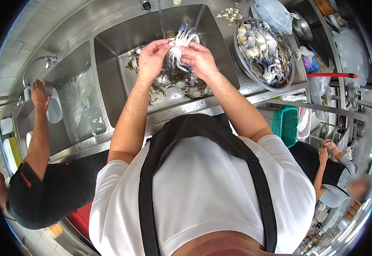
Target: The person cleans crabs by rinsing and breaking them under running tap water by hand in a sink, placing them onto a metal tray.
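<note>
Over the sink [122,100], both my hands hold one crab [178,52], its pale underside up and its bluish legs and claws spread. My left hand [153,59] pinches its left edge between thumb and fingers. On the other side my right hand [200,60] grips the crab with fingers curled at its legs. Below my hands, more crabs [169,81] lie heaped on the sink floor, partly hidden by my hands and forearms. A thin stream of water falls from the tap [146,5] just behind the held crab.
Right of the sink stands a large metal bowl [289,81] heaped with crabs. Pale scraps [230,16] and a plastic bag [275,15] lie behind it. A co-worker's hand [39,94] is at the left sink [68,102]; another person [335,170] stands right, beyond a green-lined bin [285,126].
</note>
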{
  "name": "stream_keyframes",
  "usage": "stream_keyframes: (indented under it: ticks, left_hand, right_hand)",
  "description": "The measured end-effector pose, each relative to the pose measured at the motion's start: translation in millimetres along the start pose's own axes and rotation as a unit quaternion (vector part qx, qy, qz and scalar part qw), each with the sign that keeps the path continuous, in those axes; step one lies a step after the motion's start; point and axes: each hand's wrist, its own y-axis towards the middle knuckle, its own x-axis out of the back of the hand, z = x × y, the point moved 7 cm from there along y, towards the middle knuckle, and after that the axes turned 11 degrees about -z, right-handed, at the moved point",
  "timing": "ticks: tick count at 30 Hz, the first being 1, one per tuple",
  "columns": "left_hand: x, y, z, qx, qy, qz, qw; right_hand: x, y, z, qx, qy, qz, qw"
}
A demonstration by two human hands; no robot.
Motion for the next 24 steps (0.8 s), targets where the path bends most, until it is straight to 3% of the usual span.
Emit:
stream_keyframes:
  ticks: [5,13,15,17,19,22,24]
  left_hand:
    - [-1.9,-3.5,-4.5,-0.044,0.093,0.022,0.994]
    - [-8.2,-3.0,-7.1,-0.047,0.238,-0.065,0.968]
    - [-16.5,3.3,12.1,-0.009,0.211,-0.058,0.976]
    - [-25.0,8.7,36.9,0.039,0.076,-0.083,0.993]
    - [-37.5,12.6,48.3,0.041,0.075,-0.092,0.992]
    - [-43.0,40.4,115.8,0.216,-0.082,-0.128,0.964]
    - [-51.1,67.7,133.8,0.209,-0.081,-0.134,0.965]
  right_hand:
    - [-3.6,-3.7,-0.4,0.006,-0.041,-0.004,0.999]
    - [-2.3,-2.8,-13.1,0.049,-0.024,-0.014,0.998]
    - [8.2,1.5,-16.4,0.075,-0.045,-0.046,0.995]
    - [21.0,7.5,-24.0,0.092,-0.055,-0.059,0.993]
    - [31.0,7.4,-21.1,0.179,-0.071,-0.064,0.979]
    - [49.3,4.0,-16.4,0.221,-0.075,-0.112,0.966]
    - [61.3,3.2,-9.2,0.226,-0.05,-0.167,0.958]
